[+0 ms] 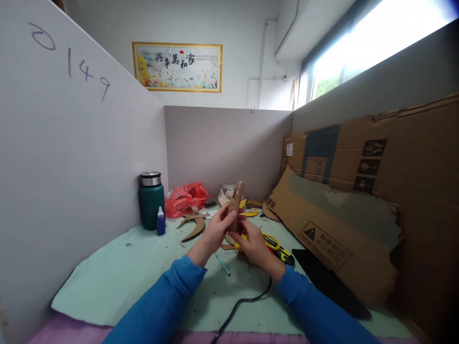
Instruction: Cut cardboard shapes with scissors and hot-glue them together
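Note:
Both hands hold a small brown cardboard piece upright above the middle of the table. My left hand has its fingers wrapped round the piece's left side, thumb across its front. At the piece's lower end, my right hand is closed with its fingertips pressed against the cardboard. Just behind the right hand lie scissors with yellow handles, partly hidden. Below the hands, a light blue pencil-like stick rests on the green table cover. A black cable runs from under the right wrist to the front edge.
Curved cardboard scraps lie left of the hands. Farther left stand a green bottle and a small blue squeeze bottle, near a red plastic bag. Large cardboard sheets lean along the right wall, beside a flat black board.

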`<state>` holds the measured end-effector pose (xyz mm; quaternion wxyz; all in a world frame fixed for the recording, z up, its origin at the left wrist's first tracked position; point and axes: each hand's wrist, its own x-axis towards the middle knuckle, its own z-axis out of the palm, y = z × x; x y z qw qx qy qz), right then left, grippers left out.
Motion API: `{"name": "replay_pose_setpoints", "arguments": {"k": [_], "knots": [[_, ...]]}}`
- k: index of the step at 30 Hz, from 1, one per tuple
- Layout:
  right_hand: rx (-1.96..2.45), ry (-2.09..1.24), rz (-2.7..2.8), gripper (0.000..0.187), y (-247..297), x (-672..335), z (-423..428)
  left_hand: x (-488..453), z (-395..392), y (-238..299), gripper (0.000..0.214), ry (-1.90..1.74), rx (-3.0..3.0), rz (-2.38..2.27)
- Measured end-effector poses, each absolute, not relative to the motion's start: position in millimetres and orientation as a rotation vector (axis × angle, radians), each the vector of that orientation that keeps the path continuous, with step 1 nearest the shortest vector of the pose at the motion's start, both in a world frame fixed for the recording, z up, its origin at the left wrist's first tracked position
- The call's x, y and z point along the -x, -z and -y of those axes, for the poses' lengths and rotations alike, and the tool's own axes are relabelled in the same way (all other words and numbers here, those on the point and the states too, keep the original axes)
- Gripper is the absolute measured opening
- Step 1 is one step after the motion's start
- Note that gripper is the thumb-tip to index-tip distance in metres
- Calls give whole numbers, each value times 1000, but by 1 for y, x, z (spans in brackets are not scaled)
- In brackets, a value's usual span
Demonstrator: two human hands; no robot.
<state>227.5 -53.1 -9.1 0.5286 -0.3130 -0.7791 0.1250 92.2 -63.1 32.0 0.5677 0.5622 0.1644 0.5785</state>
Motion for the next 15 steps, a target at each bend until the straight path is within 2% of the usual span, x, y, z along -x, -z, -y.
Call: {"name": "replay_pose_setpoints", "arguments": {"k": [4, 9, 15], "knots": [[737, -249, 1894, 25, 9, -228, 54, -91, 63, -32, 43, -1376, -1341, -427], [741, -213, 1931, 30, 10, -228, 54, -89, 62, -32, 62, -1406, -1463, -518], [736, -136, 1850, 21, 7, -237, 52, -84, 56, -34, 68, -1502, -1628, -662]]}}
